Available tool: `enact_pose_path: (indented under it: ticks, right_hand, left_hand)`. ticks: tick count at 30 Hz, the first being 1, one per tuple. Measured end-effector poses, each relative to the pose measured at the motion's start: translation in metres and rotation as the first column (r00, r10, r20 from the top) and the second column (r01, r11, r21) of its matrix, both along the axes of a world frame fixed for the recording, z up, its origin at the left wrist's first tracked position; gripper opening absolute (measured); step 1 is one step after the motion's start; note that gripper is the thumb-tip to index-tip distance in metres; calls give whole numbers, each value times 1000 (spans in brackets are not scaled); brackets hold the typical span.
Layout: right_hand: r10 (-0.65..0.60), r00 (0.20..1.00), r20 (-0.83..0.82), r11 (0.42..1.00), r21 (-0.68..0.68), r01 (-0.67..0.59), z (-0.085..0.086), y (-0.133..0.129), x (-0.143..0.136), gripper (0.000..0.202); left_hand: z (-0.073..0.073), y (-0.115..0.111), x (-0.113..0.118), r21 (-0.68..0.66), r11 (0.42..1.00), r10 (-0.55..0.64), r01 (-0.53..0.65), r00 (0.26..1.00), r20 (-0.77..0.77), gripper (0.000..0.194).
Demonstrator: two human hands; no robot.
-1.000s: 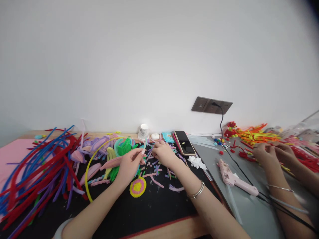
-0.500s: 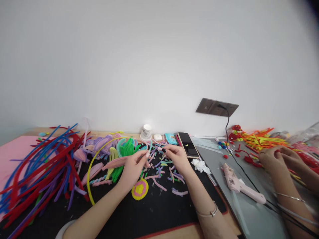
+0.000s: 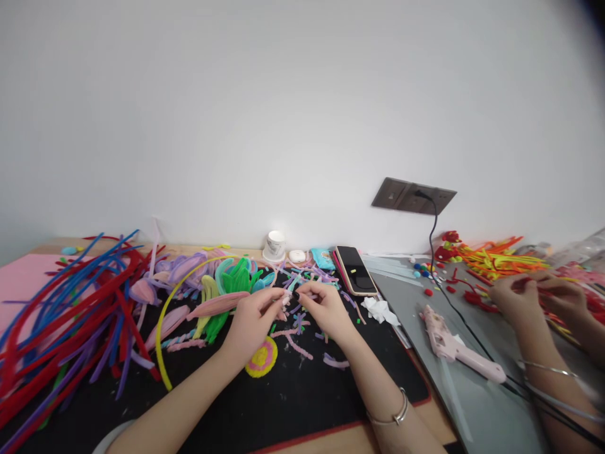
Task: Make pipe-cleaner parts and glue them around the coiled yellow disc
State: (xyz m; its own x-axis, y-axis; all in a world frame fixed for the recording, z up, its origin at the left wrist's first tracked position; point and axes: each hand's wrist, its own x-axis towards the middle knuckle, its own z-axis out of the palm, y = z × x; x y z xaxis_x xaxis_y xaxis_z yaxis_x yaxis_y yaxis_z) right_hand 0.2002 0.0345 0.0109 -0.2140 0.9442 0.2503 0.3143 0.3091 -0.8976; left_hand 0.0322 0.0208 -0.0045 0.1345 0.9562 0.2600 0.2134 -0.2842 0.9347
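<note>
My left hand (image 3: pixel 253 325) is closed in a pinch on a small pale pink piece of pipe cleaner (image 3: pixel 286 298) above the black mat. Just to its right, my right hand (image 3: pixel 326 310) has thumb and forefinger pressed together close to that piece; whatever lies between its fingertips is too small to make out. Below the hands rests a yellow and pink fuzzy disc (image 3: pixel 261 357). Cut pipe cleaner bits (image 3: pixel 299 323) lie scattered behind and between the hands. Left of my left hand are a pink pipe cleaner petal (image 3: pixel 220 305) and green leaves (image 3: pixel 239 275).
Long red and blue pipe cleaners (image 3: pixel 89 309) heap at the left. A white cup (image 3: pixel 275 244) and a phone (image 3: pixel 355 271) stand near the wall. On the right are tissue (image 3: pixel 379 310), a corded pink glue gun (image 3: pixel 456 350) and another person's hands (image 3: pixel 524 302).
My right hand has come closer to my left and dropped slightly. The light blue strand standing up by my left fingers no longer shows there. The view has shifted a little.
</note>
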Motion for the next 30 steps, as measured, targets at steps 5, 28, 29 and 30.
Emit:
enact_pose_path:
  ticks: [5, 28, 29, 30]
  right_hand:
    - [10, 999, -33, 999, -38, -11, 1, -2, -1, 12]
    - [41, 913, -406, 921, -339, -192, 0, -4, 0, 17]
    - [29, 912, -409, 922, -341, -182, 0, -4, -1, 16]
    - [21, 914, -406, 924, -342, -174, 0, -4, -1, 15]
  left_hand:
    - [1, -1, -2, 69, 996, 56, -50, 994, -89, 21]
    - [-11, 1, -8, 642, 758, 185, 113, 907, -378, 23]
    - [-11, 2, -8, 667, 736, 208, 114, 900, -384, 23]
    - [-10, 2, -9, 696, 708, 236, 120, 889, -393, 23]
